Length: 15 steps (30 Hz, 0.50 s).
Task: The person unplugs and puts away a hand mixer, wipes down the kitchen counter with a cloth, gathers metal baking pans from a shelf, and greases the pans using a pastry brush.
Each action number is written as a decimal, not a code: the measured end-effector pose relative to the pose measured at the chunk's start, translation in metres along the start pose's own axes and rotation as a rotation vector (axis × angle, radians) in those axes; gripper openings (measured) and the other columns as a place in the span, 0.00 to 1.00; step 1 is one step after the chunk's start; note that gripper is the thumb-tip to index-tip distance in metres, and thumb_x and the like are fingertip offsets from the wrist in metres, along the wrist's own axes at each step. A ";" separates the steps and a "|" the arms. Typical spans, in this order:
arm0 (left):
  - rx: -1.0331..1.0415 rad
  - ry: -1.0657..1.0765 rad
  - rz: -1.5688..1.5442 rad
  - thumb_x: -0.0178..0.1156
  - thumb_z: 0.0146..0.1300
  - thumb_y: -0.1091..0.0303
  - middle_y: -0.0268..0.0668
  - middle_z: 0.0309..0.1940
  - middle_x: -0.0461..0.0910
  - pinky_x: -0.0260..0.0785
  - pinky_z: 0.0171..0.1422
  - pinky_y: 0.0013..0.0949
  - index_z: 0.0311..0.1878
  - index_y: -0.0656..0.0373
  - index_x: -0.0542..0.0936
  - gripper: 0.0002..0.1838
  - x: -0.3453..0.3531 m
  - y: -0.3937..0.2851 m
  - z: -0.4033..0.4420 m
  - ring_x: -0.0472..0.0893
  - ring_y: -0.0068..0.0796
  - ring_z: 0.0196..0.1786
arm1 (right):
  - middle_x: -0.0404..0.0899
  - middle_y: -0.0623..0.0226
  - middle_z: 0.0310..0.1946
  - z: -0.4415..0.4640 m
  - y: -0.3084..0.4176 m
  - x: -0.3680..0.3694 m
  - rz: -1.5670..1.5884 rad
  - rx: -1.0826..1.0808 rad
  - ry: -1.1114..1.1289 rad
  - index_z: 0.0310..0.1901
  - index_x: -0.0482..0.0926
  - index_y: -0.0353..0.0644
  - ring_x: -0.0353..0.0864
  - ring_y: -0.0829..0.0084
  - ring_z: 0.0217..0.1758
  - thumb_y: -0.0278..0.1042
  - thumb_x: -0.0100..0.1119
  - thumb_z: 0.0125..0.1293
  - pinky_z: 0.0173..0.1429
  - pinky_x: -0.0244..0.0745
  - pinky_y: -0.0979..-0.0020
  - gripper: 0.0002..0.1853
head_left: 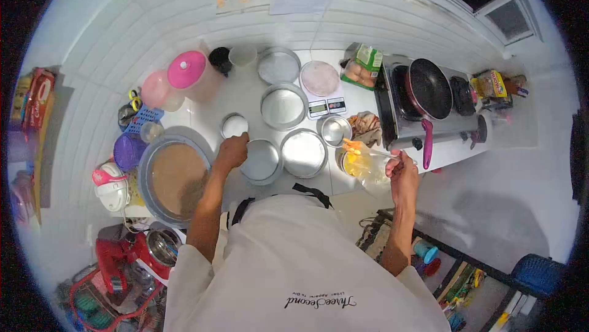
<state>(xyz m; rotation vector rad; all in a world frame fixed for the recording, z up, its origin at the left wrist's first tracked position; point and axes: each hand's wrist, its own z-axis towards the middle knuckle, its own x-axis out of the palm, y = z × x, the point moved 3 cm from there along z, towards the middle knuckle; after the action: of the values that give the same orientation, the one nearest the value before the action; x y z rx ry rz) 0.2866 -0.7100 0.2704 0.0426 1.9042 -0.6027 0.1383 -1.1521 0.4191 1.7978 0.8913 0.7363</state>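
My left hand (231,151) is closed at the near rim of a small round cake pan (234,125). To its right lie larger round cake pans, including a near-left pan (261,161), a near-right pan (304,153) and a middle pan (284,105). My right hand (402,175) grips the pale handle of a utensil (391,156); its far end is orange, and I cannot tell its exact kind. Beneath that utensil, a clear plastic bag (373,172) sits by a container with yellow contents (352,163). A small metal pot (336,130) stands just beyond.
On the left stands a big grey basin (145,178) of brown batter, beside a hand mixer (111,188). Behind are a pink-lidded container (188,69) and a kitchen scale (327,107). Bagged eggs (362,68) and a stove with a frying pan (429,88) are at the right.
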 end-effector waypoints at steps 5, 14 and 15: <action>-0.252 0.112 -0.493 0.57 0.71 0.67 0.56 0.39 0.82 0.78 0.46 0.51 0.57 0.65 0.69 0.17 -0.018 0.015 -0.018 0.86 0.50 0.39 | 0.81 0.67 0.24 -0.014 0.023 0.054 -0.050 -0.088 0.165 0.54 0.79 0.32 0.78 0.78 0.26 0.46 0.44 0.83 0.34 0.73 0.76 0.22; -0.249 -0.132 -1.189 0.56 0.76 0.49 0.41 0.52 0.78 0.81 0.52 0.40 0.70 0.62 0.68 0.30 -0.058 -0.026 -0.026 0.81 0.31 0.51 | 0.86 0.61 0.32 -0.040 0.043 0.188 -0.298 -0.271 0.570 0.58 0.80 0.33 0.82 0.74 0.31 0.40 0.51 0.82 0.38 0.76 0.72 0.18; -0.221 -0.151 -1.195 0.55 0.76 0.48 0.42 0.56 0.76 0.80 0.54 0.38 0.73 0.59 0.68 0.32 -0.053 -0.027 -0.026 0.79 0.32 0.54 | 0.85 0.59 0.33 -0.042 0.042 0.199 -0.430 -0.422 0.594 0.58 0.80 0.33 0.82 0.70 0.32 0.38 0.53 0.80 0.39 0.76 0.70 0.17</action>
<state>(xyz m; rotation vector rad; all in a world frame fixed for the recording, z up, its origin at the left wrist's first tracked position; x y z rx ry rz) 0.2779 -0.7093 0.3349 -1.3125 1.6864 -1.1075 0.2250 -0.9779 0.4915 0.9724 1.3367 1.0949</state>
